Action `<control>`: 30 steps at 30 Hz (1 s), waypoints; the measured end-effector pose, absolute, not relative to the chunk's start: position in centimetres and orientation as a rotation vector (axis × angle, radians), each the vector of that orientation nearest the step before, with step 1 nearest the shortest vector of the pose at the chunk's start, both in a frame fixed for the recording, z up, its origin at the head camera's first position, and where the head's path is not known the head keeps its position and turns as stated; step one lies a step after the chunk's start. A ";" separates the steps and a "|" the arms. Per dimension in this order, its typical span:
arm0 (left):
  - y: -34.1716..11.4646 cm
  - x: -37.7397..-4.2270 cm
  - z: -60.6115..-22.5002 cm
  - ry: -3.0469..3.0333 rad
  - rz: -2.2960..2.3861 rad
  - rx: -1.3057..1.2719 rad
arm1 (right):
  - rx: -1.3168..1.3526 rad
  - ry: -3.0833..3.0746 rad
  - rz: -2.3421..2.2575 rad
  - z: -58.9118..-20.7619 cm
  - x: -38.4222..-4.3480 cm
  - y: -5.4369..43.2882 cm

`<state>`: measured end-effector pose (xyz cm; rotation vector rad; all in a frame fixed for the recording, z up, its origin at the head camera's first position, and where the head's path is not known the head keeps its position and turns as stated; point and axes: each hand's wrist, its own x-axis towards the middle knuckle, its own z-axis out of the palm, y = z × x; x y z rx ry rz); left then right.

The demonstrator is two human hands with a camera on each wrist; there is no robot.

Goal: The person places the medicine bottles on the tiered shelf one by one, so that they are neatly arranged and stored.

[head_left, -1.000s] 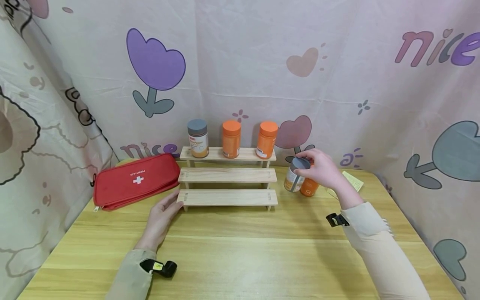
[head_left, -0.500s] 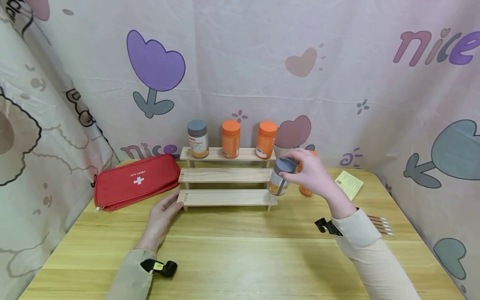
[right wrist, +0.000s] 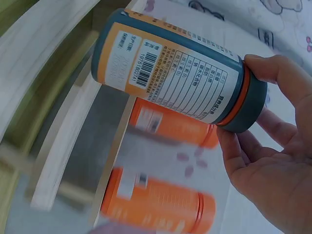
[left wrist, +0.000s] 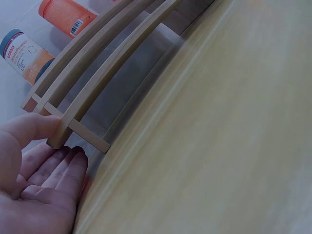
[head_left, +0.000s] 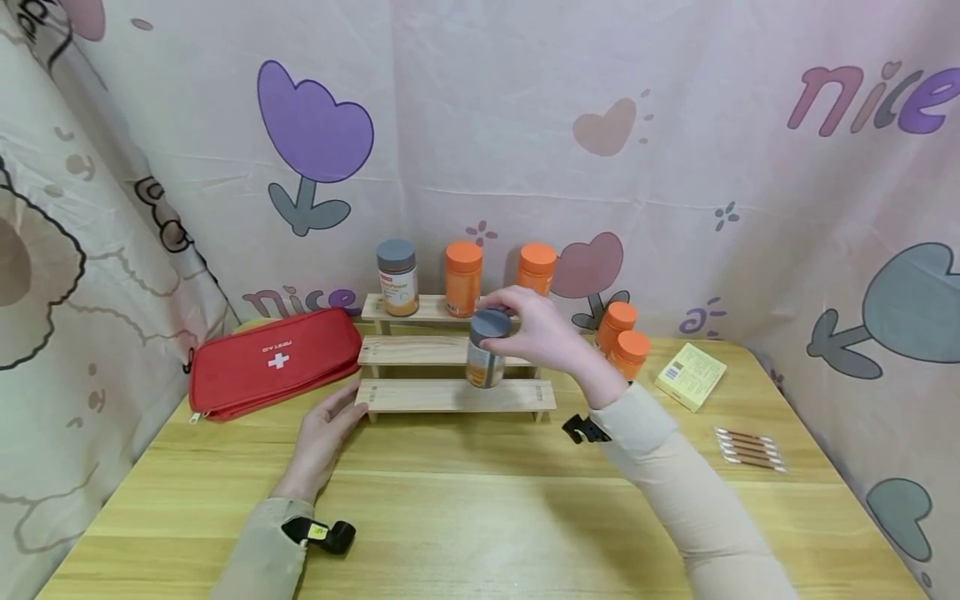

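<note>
My right hand (head_left: 536, 329) pinches the grey lid of a supplement bottle (head_left: 486, 354) between thumb and fingers. In the right wrist view, that bottle (right wrist: 170, 68) shows a white table label with a barcode. It hangs upright over the lower tiers of a three-step wooden display rack (head_left: 405, 396). My left hand (head_left: 322, 433) is at the rack's left end; in the left wrist view its thumb lies on the lowest board's end, with the fingers curled beneath. Along the top step stand another grey-lidded bottle (head_left: 397, 279) and two orange bottles, one (head_left: 462, 279) in the middle, one (head_left: 536, 267) at right.
A red first aid pouch (head_left: 273, 362) lies left of the rack. To its right stand two more orange bottles, one (head_left: 618, 321) behind the other (head_left: 628, 354). Farther right are a pale yellow box (head_left: 691, 377) and a packet of cotton swabs (head_left: 750, 450). A printed curtain hangs behind.
My right hand has carried the grey-lidded bottle leftward from beside the orange bottles to over the rack, uncovering the box and swabs. My left hand stays at the rack's end.
</note>
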<state>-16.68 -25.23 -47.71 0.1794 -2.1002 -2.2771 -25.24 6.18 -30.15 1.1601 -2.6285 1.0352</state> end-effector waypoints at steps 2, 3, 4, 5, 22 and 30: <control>-25.3 -16.6 -47.7 -2.099 -2.279 0.179 | 1.180 -2.618 1.041 -30.0 -25.5 4.8; -25.3 -16.6 -47.7 -2.096 -2.283 0.181 | 1.185 -2.615 1.046 -30.0 -25.6 4.2; -25.3 -16.6 -47.8 -2.097 -2.288 0.179 | 1.189 -2.611 1.054 -29.9 -25.7 3.5; -25.3 -16.6 -47.8 -2.098 -2.290 0.178 | 1.188 -2.610 1.056 -29.8 -25.8 2.8; -25.1 -16.8 -48.1 -2.129 -2.267 0.222 | 1.243 -2.579 1.085 -30.9 -28.3 -5.2; -25.3 -16.8 -48.0 -2.131 -2.243 0.221 | 1.317 -2.585 1.045 -31.2 -28.8 -7.0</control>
